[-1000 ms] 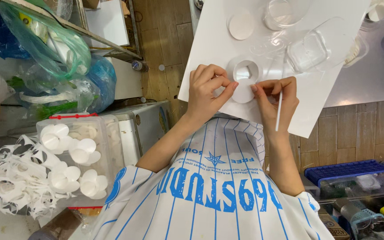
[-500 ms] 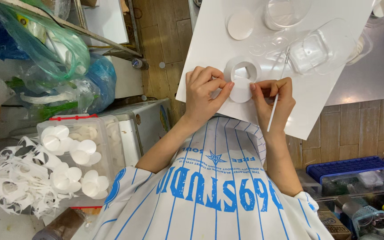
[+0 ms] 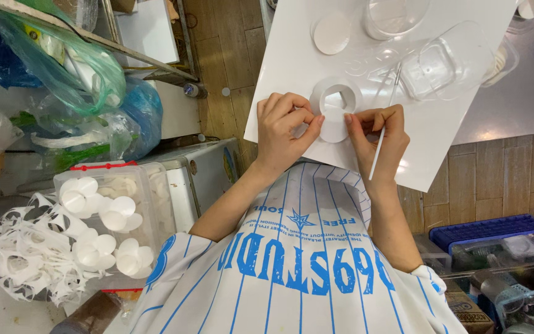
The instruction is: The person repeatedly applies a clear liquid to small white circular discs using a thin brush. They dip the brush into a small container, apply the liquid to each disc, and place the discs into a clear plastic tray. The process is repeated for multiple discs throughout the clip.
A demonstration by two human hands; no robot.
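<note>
Frame centre: left hand [image 3: 285,127] and right hand [image 3: 375,133] pinching paper ring [image 3: 336,102], now drawn nearer; stick [image 3: 383,133] gripped in right.

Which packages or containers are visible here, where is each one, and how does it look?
Clear plastic box: left, red trim, holds white discs.
Green plastic bag: upper left, translucent.
Blue plastic bag: below the green one.
Blue crate: lower right, rectangular.
Clear cup: lying on the white board.

both hands have slid the white paper ring [image 3: 336,99] slightly down the board, nearer the body
</note>
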